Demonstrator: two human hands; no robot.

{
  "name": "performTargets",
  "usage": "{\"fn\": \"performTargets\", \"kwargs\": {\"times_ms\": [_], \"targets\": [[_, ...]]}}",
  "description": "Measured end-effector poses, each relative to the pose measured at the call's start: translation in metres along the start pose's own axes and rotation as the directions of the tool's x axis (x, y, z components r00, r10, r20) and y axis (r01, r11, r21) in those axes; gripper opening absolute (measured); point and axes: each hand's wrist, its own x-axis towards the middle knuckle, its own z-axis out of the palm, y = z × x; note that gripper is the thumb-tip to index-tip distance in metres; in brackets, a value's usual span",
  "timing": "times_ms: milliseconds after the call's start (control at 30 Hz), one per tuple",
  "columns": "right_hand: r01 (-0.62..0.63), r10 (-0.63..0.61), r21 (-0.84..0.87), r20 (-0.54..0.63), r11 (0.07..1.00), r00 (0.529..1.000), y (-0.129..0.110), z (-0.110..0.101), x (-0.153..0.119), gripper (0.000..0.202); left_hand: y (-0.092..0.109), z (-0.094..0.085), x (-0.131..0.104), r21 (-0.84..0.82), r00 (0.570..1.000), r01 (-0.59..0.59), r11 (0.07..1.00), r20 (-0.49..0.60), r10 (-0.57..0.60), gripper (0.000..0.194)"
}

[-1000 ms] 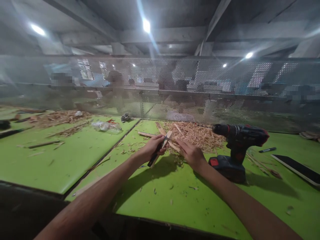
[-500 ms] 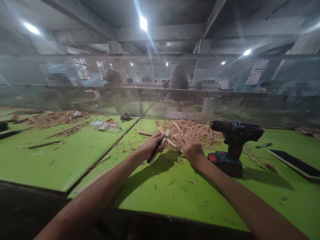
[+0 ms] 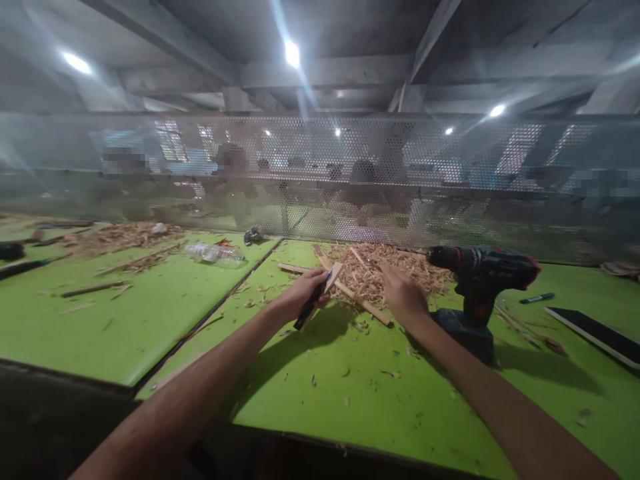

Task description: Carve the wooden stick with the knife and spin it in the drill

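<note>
A dark-handled tool (image 3: pixel 304 317), long axis aligned seven-to-one o'clock, is gripped with a pale strip (image 3: pixel 337 272) in the left hand (image 3: pixel 310 293), while the right hand (image 3: pixel 404 293), its grip indeterminable, is positioned at the tool's three o'clock.

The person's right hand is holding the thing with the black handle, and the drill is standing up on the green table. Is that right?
Not quite: it's the left hand that holds the thing with the black handle. The head view shows this, with the right hand apart from it, by the wood shavings. The drill is standing up on the green table, as you say.
</note>
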Motion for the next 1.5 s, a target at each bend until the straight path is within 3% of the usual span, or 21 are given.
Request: {"fn": "performTargets", "kwargs": {"times_ms": [367,567,700,1033,1200,1500], "targets": [[0.061,-0.049,0.165,-0.074,0.984,0.996,-0.005,0.011,-0.006,0.038,-0.007,-0.003,0.0,0.13,1.0,-0.021,0.991,0.013,0.02,0.017],[0.266,-0.257,0.116,-0.084,0.957,0.963,-0.015,0.013,-0.016,0.04,-0.007,-0.002,-0.002,0.152,0.996,-0.032,0.988,0.092,0.018,0.018],[0.328,-0.328,0.007,-0.007,0.945,0.945,-0.02,0.004,-0.02,0.041,-0.007,-0.002,-0.001,0.121,0.994,-0.026,0.992,0.113,0.012,0.017],[0.256,-0.204,-0.231,0.227,0.939,0.952,-0.025,-0.011,-0.014,0.051,-0.004,-0.001,-0.005,0.165,0.99,-0.018,0.986,0.144,-0.006,0.024],[0.216,-0.136,-0.269,0.286,0.939,0.948,-0.026,-0.011,-0.011,0.052,-0.005,-0.007,-0.002,0.201,0.989,-0.006,0.98,0.145,-0.024,0.026],[0.245,-0.127,-0.302,0.36,0.921,0.924,-0.034,-0.016,-0.011,0.051,-0.005,-0.023,0.004,0.292,0.981,0.031,0.956,0.175,-0.085,0.029]]}}
